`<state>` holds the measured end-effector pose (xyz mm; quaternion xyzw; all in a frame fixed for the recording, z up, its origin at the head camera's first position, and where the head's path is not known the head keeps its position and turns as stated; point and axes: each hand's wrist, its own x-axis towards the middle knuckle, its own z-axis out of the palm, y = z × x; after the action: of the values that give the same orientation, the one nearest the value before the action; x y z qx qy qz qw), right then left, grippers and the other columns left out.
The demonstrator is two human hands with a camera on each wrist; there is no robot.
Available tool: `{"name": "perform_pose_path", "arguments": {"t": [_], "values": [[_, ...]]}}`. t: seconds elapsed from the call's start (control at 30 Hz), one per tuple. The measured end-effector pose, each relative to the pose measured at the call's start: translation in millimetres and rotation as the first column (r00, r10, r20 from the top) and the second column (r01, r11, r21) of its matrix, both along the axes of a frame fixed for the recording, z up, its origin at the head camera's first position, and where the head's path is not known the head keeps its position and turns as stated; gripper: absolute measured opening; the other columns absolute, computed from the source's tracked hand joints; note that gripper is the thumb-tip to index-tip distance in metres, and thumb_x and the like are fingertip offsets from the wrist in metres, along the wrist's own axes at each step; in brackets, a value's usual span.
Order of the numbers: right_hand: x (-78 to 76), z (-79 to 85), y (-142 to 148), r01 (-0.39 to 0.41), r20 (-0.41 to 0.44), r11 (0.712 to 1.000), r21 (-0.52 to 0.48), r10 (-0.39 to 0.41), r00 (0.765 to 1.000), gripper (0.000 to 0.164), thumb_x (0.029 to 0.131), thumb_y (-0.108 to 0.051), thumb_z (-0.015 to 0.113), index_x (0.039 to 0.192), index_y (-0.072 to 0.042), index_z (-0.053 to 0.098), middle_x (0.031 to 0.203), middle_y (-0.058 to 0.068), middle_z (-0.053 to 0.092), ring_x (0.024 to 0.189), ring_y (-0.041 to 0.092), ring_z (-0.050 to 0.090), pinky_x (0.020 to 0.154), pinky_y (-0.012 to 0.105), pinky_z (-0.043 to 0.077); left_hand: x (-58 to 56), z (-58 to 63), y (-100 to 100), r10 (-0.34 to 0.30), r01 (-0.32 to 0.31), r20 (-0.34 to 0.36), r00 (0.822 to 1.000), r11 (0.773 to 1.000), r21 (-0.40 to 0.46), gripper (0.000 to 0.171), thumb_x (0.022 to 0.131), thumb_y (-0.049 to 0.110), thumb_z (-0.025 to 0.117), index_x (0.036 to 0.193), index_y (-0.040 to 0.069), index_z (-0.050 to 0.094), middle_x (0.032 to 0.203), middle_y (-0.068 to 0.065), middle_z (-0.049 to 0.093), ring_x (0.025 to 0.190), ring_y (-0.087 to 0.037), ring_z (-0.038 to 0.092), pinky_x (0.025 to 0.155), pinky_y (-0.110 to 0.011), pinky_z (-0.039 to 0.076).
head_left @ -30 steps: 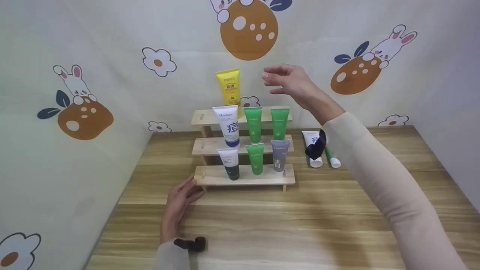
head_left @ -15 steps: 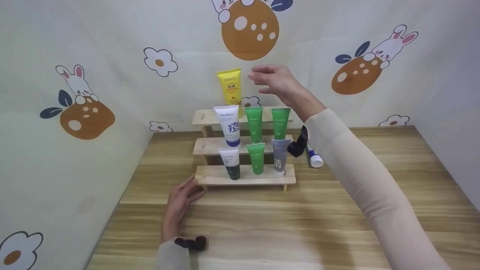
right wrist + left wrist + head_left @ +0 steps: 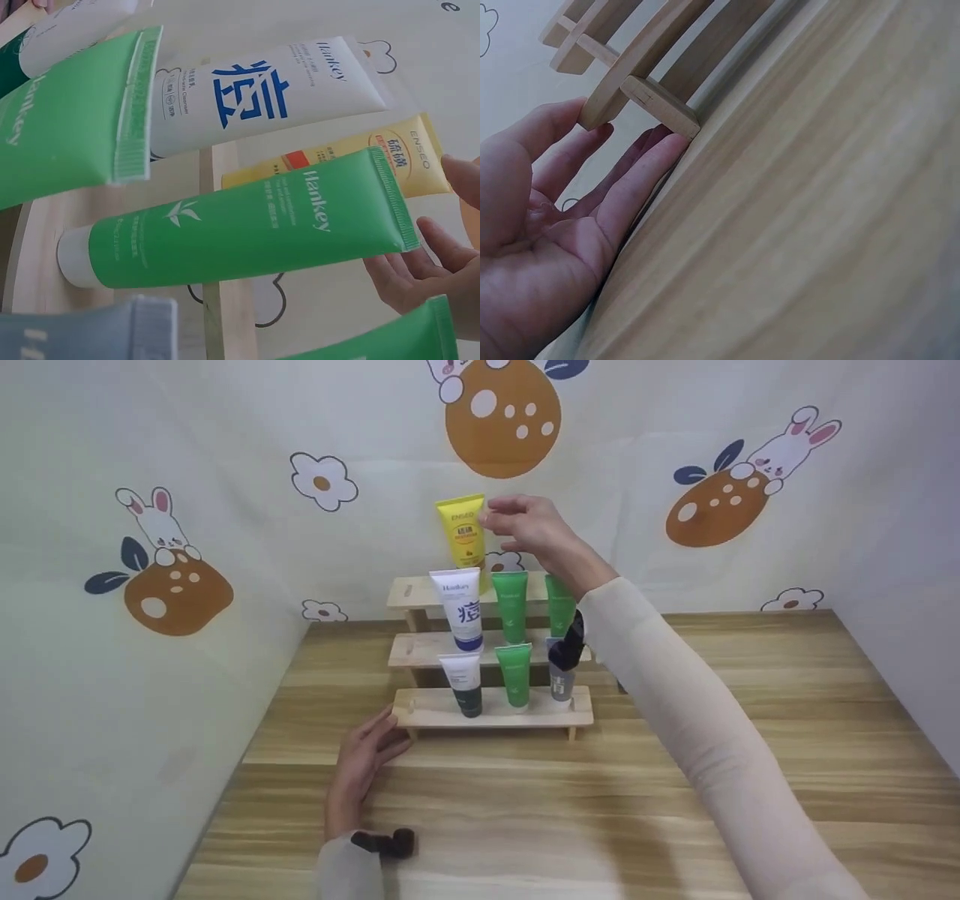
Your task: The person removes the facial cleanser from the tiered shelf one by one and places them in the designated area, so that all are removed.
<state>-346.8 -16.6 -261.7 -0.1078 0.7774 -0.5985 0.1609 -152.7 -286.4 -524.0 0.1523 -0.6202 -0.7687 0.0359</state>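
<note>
A yellow squeeze tube [image 3: 463, 529] stands cap-down on the top step of a wooden three-step rack [image 3: 409, 594]. My right hand [image 3: 534, 529] reaches over the rack, fingers loosely bent, fingertips right at that tube's right edge. The right wrist view has the yellow tube [image 3: 330, 159] partly behind a green tube [image 3: 247, 225], with the fingers [image 3: 431, 277] beside its crimped end. At the rack's lower left corner is my left hand [image 3: 361, 754]. In the left wrist view its fairly straight fingers [image 3: 641, 180] touch the bottom plank's end and the leg [image 3: 660, 106].
The middle step bears a white tube with a blue cap [image 3: 459, 607] and two green ones. On the bottom step stand a white-and-dark tube [image 3: 465, 682], a green tube [image 3: 516, 675] and a grey tube [image 3: 561, 687]. A patterned cloth [image 3: 375, 420] hangs behind the table [image 3: 480, 810].
My right hand has moved left from the side to the yellow tube's edge. Its sleeve now covers most of the tubes lying right of the rack. My left hand stays at the rack's corner.
</note>
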Motion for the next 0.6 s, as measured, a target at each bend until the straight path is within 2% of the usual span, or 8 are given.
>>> {"name": "perform_pose_path", "arguments": {"t": [0.2, 0.4, 0.6], "values": [[-2.1, -1.8, -8.9, -0.017, -0.003, 1.000, 0.021, 0.017, 1.000, 0.053, 0.094, -0.036, 0.070, 0.142, -0.021, 0.051, 0.142, -0.002, 0.055, 0.130, 0.019, 0.054, 0.110, 0.031, 0.054, 1.4, -2.7, -0.9, 0.020, -0.020, 0.009, 1.000, 1.000, 0.007, 0.047, 0.101, 0.013, 0.059, 0.144, -0.004, 0.048, 0.145, -0.028, 0.049, 0.106, -0.023, 0.070, 0.096, -0.040, 0.063], [-5.2, -1.2, -12.6, -0.003, 0.001, 0.999, 0.054, 0.003, 1.000, 0.051, 0.094, -0.034, 0.070, 0.140, -0.020, 0.054, 0.139, -0.002, 0.058, 0.127, 0.020, 0.055, 0.107, 0.028, 0.055, 1.2, -2.4, -0.1, 0.004, -0.003, 0.014, 1.000, 1.000, -0.008, 0.050, 0.101, 0.016, 0.060, 0.145, -0.004, 0.047, 0.147, -0.028, 0.048, 0.110, -0.025, 0.068, 0.098, -0.040, 0.062], [-8.1, -3.3, -15.3, 0.016, -0.003, 0.999, 0.036, -0.016, 1.000, 0.049, 0.094, -0.029, 0.071, 0.139, -0.017, 0.056, 0.136, 0.000, 0.061, 0.124, 0.019, 0.057, 0.104, 0.029, 0.057, 0.7, -1.1, 1.2, 0.010, -0.010, 0.014, 1.000, 1.000, -0.010, 0.050, 0.101, 0.016, 0.060, 0.144, -0.004, 0.047, 0.133, -0.024, 0.058, 0.104, -0.023, 0.070, 0.097, -0.039, 0.063]]}}
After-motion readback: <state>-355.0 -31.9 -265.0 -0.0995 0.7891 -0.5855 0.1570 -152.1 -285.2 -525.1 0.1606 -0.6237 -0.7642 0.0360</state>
